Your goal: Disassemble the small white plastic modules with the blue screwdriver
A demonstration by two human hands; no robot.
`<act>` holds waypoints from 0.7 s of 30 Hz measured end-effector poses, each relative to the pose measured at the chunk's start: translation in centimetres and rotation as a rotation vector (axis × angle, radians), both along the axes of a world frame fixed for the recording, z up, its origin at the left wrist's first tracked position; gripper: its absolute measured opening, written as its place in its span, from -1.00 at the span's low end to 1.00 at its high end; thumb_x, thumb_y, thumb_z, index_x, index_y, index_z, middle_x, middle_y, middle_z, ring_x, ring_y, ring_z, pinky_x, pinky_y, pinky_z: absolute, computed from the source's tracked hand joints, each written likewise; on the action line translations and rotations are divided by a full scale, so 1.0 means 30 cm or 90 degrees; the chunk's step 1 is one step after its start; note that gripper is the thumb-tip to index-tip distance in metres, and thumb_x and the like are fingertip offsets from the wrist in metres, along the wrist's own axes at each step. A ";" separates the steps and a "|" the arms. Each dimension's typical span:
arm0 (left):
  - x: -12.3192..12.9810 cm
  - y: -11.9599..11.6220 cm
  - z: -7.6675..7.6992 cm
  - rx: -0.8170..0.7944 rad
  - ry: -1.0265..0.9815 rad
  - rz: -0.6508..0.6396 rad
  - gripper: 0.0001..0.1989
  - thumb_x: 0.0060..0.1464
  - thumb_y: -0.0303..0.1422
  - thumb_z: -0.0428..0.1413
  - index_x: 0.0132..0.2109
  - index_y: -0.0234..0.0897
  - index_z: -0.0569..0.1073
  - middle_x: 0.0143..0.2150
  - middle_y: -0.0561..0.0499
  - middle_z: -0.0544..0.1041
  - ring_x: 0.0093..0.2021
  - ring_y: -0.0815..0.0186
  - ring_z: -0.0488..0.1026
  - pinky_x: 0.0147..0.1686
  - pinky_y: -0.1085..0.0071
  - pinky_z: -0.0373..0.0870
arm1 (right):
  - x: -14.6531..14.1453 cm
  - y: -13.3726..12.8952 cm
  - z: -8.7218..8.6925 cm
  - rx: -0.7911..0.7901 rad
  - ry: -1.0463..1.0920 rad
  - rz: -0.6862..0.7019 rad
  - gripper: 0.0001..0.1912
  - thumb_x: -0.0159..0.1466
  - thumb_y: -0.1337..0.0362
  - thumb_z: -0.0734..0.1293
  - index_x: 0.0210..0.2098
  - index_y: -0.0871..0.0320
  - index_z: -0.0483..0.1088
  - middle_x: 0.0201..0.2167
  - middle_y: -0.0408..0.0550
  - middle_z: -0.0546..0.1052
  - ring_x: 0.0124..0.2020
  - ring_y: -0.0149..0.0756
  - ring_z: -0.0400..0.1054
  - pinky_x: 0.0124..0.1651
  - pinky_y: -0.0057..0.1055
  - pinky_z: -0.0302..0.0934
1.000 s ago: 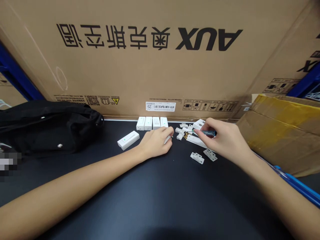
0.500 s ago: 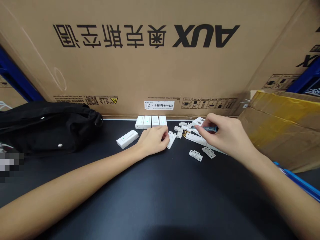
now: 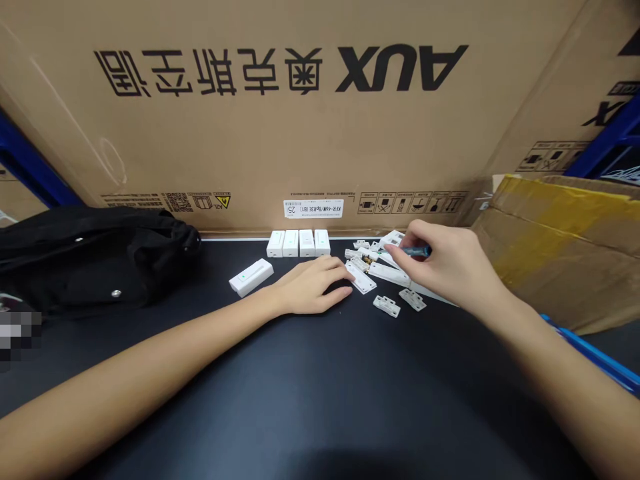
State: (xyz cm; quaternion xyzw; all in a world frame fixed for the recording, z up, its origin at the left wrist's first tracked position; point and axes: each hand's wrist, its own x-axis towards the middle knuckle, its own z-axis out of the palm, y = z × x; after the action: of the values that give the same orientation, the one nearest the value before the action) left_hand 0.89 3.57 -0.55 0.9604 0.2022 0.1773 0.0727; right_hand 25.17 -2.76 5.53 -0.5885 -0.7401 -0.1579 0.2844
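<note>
A: Reference: row of four plastic housings (image 3: 299, 243), on the bench (image 3: 320, 400). Behind it?
B: Upright carton (image 3: 280, 120).
A: Left of row?
B: Single housing (image 3: 251, 277), then bag (image 3: 95, 260).
A: Right?
B: Loose plastic parts (image 3: 386, 307), then second carton (image 3: 560, 253).

Two bare arms reach in from the bottom corners of the view. The left arm (image 3: 150, 357) goes out long and low, and the left hand (image 3: 313, 287) lies palm down, with its fingers close together and a little bent. The right arm (image 3: 555, 393) comes in from the other side, with a small bend at the wrist. The right hand (image 3: 445, 267) is curled over, and its fingers (image 3: 415, 231) pinch in tight with the thumb. The two hands are well apart.
</note>
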 end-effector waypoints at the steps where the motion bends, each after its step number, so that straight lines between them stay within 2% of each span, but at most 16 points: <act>1: 0.000 0.004 -0.003 0.004 -0.002 -0.006 -0.66 0.35 -0.17 -0.08 0.10 -0.19 0.44 0.05 -0.08 0.45 0.07 0.18 0.39 0.09 0.22 0.38 | 0.002 0.000 0.001 0.004 0.001 -0.004 -0.72 0.22 0.07 0.33 -0.49 0.08 0.23 -0.58 -0.17 0.44 -0.55 -0.32 0.28 -0.44 -0.39 0.04; 9: 0.015 0.014 -0.015 0.022 0.012 -0.017 -0.59 0.35 -0.14 -0.07 0.20 -0.17 0.42 0.26 -0.10 0.35 0.22 0.14 0.31 0.25 0.15 0.27 | 0.026 0.008 0.010 0.054 0.014 -0.011 -0.71 0.21 0.07 0.34 -0.49 0.09 0.24 -0.56 -0.17 0.46 -0.55 -0.34 0.28 -0.45 -0.39 0.05; 16: 0.020 0.009 -0.014 0.007 0.045 -0.015 -0.55 0.37 -0.11 -0.12 0.26 -0.16 0.34 0.38 -0.07 0.24 0.36 0.17 0.21 0.35 0.19 0.16 | 0.026 0.004 0.019 0.064 0.032 -0.020 -0.70 0.21 0.07 0.34 -0.50 0.08 0.22 -0.58 -0.18 0.43 -0.56 -0.35 0.26 -0.45 -0.40 0.03; 19: 0.030 -0.002 -0.009 -0.018 0.031 0.008 -0.49 0.32 0.00 -0.10 0.24 -0.17 0.32 0.38 -0.10 0.22 0.33 0.12 0.25 0.31 0.15 0.22 | 0.029 0.002 0.026 0.065 0.042 -0.031 -0.70 0.20 0.06 0.34 -0.50 0.08 0.22 -0.62 -0.19 0.38 -0.57 -0.35 0.23 -0.46 -0.39 0.02; 21: 0.048 -0.012 -0.006 -0.036 0.012 0.039 -0.39 0.23 0.13 -0.06 0.21 -0.20 0.31 0.35 -0.15 0.23 0.28 0.07 0.31 0.27 0.10 0.29 | 0.033 0.000 0.028 0.062 0.046 -0.041 -0.70 0.19 0.06 0.34 -0.51 0.08 0.23 -0.62 -0.19 0.37 -0.58 -0.35 0.22 -0.47 -0.39 0.00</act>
State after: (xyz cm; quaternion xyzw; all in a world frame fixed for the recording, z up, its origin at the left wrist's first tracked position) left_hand 2.33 3.21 -0.73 0.9529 0.2372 0.1651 0.0921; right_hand 26.15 -2.75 6.37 -0.6029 -0.7015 -0.1812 0.3340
